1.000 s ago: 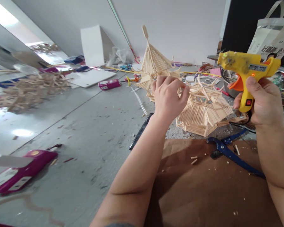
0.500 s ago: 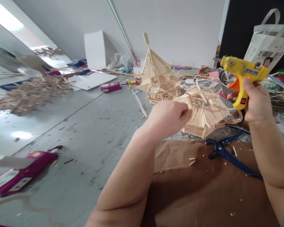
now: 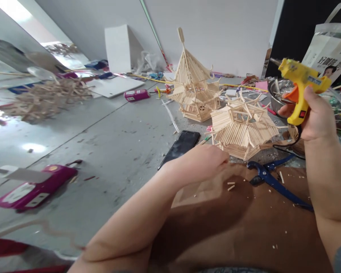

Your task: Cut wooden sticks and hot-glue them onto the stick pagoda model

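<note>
My right hand is wrapped round the handle of a yellow glue gun, raised at the right with its nozzle pointing left. A small red light showed on it earlier. My left hand is closed, back upward, in front of a low wooden-stick pavilion roof; whatever its fingers hold is hidden. That roof section has an open frame of sticks on top. Behind it stands a taller stick pagoda with a pointed top. Below the roof section, a blue cutter lies on brown paper.
A black phone lies left of the roof section. Purple power strips rest on the grey floor, with a heap of sticks at far left. A metal bowl and a white bag stand at the right.
My left hand has moved down, away from the front of the roof section, uncovering the phone. The glue gun remains in my right hand and appears slightly further right.
</note>
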Demonstrator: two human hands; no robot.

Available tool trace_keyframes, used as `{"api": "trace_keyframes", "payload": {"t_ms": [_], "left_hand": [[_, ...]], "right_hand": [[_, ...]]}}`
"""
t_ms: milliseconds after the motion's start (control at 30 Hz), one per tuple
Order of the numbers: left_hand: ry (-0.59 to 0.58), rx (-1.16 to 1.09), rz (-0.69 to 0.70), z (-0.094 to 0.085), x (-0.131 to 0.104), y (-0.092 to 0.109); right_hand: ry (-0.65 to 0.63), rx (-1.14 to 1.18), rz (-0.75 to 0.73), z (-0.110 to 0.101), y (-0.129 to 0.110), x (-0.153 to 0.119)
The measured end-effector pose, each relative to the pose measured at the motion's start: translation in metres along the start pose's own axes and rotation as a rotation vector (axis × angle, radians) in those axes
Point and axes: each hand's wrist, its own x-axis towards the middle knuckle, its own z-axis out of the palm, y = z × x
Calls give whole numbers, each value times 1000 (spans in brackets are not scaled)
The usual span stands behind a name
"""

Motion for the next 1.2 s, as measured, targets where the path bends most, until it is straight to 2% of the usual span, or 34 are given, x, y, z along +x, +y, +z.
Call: {"api": "trace_keyframes", "payload": {"t_ms": [133,200,333,467,533,600,733,967,1200], "left_hand": [[25,-73,112,30,0,13],[32,-85,124,41,2,19],[12,-31,60,49,9,19],[-25,-2,-47,52,17,5],[3,-10,-73,57,21,-2],[25,-26,-86,61,25,-6],[4,-51,-113,64,29,-8],[-37,-52,-134,55,29,-10],[-27,-30,-207,56,33,-25]], "right_hand": [[-39,-20,-58,2,-12,-8],[-58,-21,-70,4,-17,-12],[-70,-45,-87,7,-21,-15],[-7,-3,-130,2,-14,-5],[30,11,-77,-6,-8,4],[55,-8,36,-15,-1,13],[35,-43,185,-28,8,23],[106,95,344,-18,11,20],[6,149,449,-23,24,23]]}}
